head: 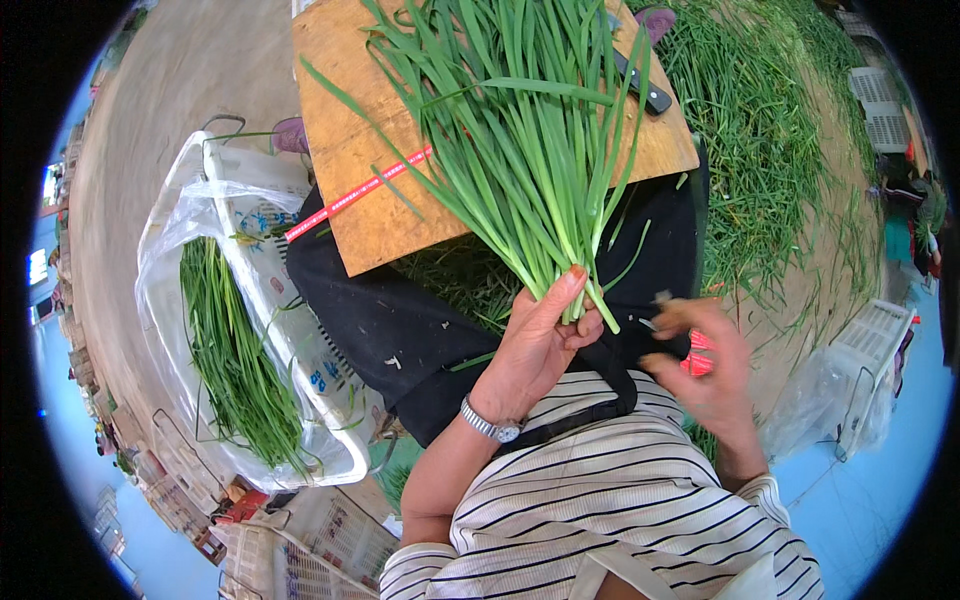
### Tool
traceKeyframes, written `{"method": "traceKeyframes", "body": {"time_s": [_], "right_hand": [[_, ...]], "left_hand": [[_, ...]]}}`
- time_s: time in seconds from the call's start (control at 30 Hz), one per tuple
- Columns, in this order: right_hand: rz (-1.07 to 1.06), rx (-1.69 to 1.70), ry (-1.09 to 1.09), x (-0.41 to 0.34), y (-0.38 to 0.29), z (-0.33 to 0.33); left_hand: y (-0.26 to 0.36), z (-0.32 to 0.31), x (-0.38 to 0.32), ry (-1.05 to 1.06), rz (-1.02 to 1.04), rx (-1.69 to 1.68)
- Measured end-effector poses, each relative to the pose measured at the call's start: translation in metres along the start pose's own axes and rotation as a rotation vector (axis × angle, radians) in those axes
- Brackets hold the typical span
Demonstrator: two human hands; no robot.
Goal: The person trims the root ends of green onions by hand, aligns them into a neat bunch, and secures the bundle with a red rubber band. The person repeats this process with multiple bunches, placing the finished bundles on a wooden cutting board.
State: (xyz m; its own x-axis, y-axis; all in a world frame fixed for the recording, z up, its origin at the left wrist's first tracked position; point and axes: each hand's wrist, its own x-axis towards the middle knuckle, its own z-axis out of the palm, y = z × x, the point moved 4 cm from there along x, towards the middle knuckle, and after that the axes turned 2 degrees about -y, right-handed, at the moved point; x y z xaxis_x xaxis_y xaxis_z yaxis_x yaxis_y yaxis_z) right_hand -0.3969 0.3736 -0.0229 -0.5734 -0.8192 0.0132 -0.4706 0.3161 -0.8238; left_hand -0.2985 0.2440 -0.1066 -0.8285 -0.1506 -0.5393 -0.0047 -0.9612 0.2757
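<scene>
My left hand [536, 341], with a metal-banded watch on the wrist, grips a bunch of garlic chives [525, 172] by its pale stem ends. The long green leaves fan out over a wooden board [360, 67] lying across my lap. My right hand [701, 352] is off to the right of the stems, blurred, its fingers apart. Small pale scraps appear near its fingertips. Behind that hand shows something red and white [699, 354], partly hidden. A printed red strip [352, 196] lies across the board, passing under the leaves. A black-handled knife [645, 86] rests at the board's right side.
Left of my legs, a white plastic crate [281, 367] lined with clear plastic holds more chives [236, 360]. Loose green leaves [750, 150] cover the floor at right. More white crates stand at lower right [870, 337] and lower left [315, 540].
</scene>
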Motion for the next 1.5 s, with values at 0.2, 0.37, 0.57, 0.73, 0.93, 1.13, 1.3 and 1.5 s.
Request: {"method": "traceKeyframes", "body": {"time_s": [0.2,0.37,0.57,0.73,0.93,1.13,1.3,1.5], "right_hand": [[-0.163,0.038,0.089,0.014,0.004,0.045],[-0.218,-0.046,0.130,0.025,-0.006,0.052],[-0.238,-0.111,0.115,0.030,-0.012,0.055],[0.243,0.193,0.018,0.034,0.021,0.051],[0.507,0.744,-0.175,0.065,0.021,0.095],[0.776,0.873,-0.249,0.061,0.032,0.112],[0.786,1.088,-0.184,0.062,0.031,0.113],[0.775,1.229,-0.188,0.061,0.033,0.112]], "left_hand": [[-0.002,-0.008,-0.002,0.005,-0.001,0.081],[-0.001,-0.007,-0.003,0.035,0.017,0.113],[0.000,-0.011,-0.003,0.085,-0.013,0.102],[0.000,-0.013,0.000,0.117,-0.022,0.183],[0.006,-0.017,0.003,0.193,0.049,0.442],[0.015,-0.023,0.009,0.069,0.047,0.766],[0.038,-0.015,-0.018,0.089,0.209,1.246],[0.112,-0.003,-0.058,0.463,0.895,1.846]]}}
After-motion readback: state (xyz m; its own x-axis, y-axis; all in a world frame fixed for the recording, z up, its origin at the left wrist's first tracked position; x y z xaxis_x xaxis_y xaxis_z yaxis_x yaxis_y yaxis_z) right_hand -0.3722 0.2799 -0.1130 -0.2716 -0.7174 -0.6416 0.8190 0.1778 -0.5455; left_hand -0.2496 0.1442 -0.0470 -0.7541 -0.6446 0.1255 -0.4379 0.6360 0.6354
